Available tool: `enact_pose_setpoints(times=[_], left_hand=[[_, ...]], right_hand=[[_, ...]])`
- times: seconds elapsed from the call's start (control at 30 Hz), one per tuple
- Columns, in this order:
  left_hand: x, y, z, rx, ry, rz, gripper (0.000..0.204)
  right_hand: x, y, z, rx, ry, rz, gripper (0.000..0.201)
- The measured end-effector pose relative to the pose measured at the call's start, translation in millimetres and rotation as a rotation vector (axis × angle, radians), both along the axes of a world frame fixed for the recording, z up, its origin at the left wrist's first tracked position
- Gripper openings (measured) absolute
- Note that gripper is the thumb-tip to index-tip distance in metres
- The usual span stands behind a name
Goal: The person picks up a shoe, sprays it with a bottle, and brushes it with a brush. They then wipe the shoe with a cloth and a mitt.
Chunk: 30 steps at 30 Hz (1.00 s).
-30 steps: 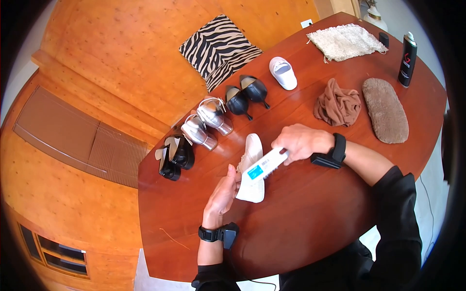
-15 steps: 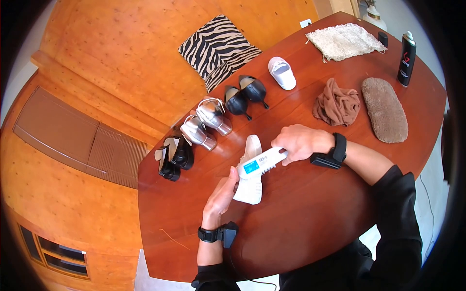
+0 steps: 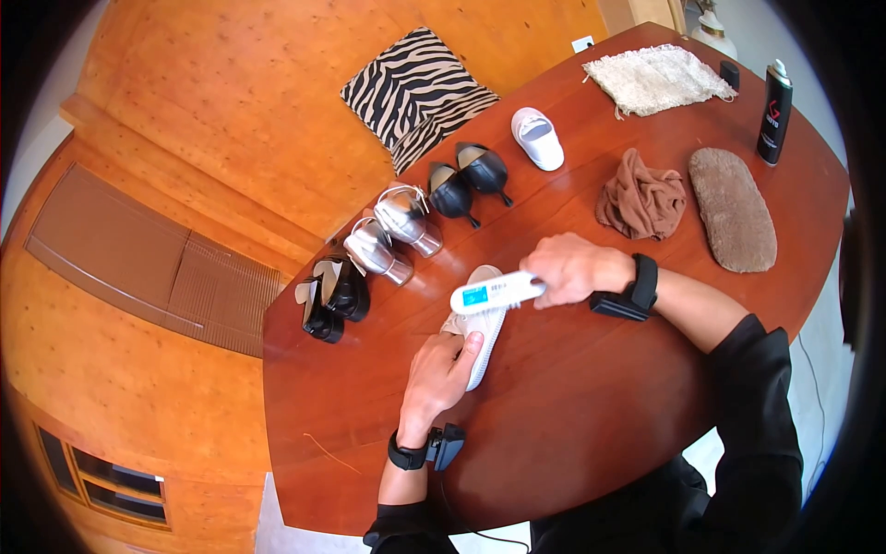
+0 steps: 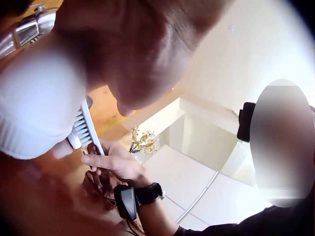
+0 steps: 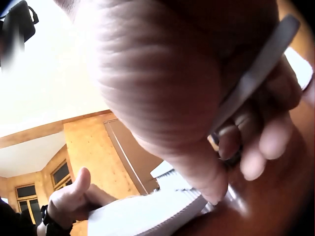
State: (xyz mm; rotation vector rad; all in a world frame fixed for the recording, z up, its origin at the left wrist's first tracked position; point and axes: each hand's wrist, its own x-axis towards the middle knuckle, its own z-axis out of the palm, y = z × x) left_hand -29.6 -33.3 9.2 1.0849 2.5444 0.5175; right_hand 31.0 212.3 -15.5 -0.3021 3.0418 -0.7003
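- Presently the white shoe [image 3: 487, 330] is over the middle of the worktop [image 3: 591, 406], its long axis running from the person's near edge toward the far edge lined with silver heels [image 3: 403, 222]; which end is the toe, I cannot tell.
- The brush [image 3: 498, 292] lies across the shoe's far end, its free end pointing toward the worktop's left edge.
- The left grip [image 3: 440, 377] is closed around the shoe's near part, thumb laid along the side.
- The right grip [image 3: 572, 270] has its fingers bent around the brush handle.
- The left wrist view shows what the head view hides: pale, green-tinged bristles [image 4: 81, 127] turned toward the shoe; whether they touch it is unclear.
- The right wrist view shows the handle's end sticking out past the palm.
- Only the head view shows the blue label [image 3: 475, 295] on the brush's back.
- The shoe is white, with laces on its left side and a ribbed sole edge on its right.
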Motion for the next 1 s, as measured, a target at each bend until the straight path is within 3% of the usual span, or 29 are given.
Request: enact_pose_setpoints(times=[0.2, 0.3, 0.4, 0.47, 0.53, 0.6, 0.7, 0.77, 0.8, 0.87, 1.0], left_hand=[[-6.3, -4.5, -2.5, 0.023, 0.118, -0.135, 0.052], [-6.3, -4.6, -0.4, 0.044, 0.146, -0.132, 0.049], [-6.5, -5.2, 6.2, -0.008, 0.07, -0.027, 0.047], [-11.8, -10.7, 4.3, 0.098, -0.181, 0.156, 0.049], [-19.3, -18.1, -1.6, 0.209, -0.312, 0.173, 0.047], [-21.7, -21.2, -3.2, 0.322, -0.443, 0.189, 0.045], [-19.6, -21.3, -0.8, 0.42, -0.641, 0.278, 0.039], [-20.2, -22.0, -4.7, 0.724, -0.947, 0.284, 0.037], [-21.6, -21.9, -5.0, 0.725, -0.946, 0.283, 0.037], [-25.6, -20.6, -4.5, 0.812, -1.253, 0.332, 0.033], [-23.9, -12.0, -10.1, 0.848, -1.335, 0.392, 0.035]], right_hand=[[-4.3, 4.9, -9.0, 0.055, -0.03, 0.004, 0.027], [-8.8, 18.6, -13.2, 0.092, -0.064, -0.261, 0.024], [-6.9, 15.6, -7.6, 0.092, -0.056, -0.318, 0.024], [-5.4, 8.6, -9.0, 0.076, 0.013, -0.254, 0.028], [-2.0, -3.2, -5.9, 0.019, -0.048, -0.073, 0.032], [0.8, -13.2, -3.3, 0.024, -0.086, -0.03, 0.038], [1.2, -9.8, -3.6, 0.021, -0.065, -0.065, 0.037], [-4.3, 1.4, -7.9, 0.016, -0.053, -0.204, 0.035], [-6.6, 6.8, -10.1, 0.012, -0.072, -0.258, 0.034], [-6.5, 9.8, -7.8, 0.01, -0.083, -0.317, 0.035], [-4.2, -3.1, -7.3, -0.026, -0.06, -0.197, 0.038]])
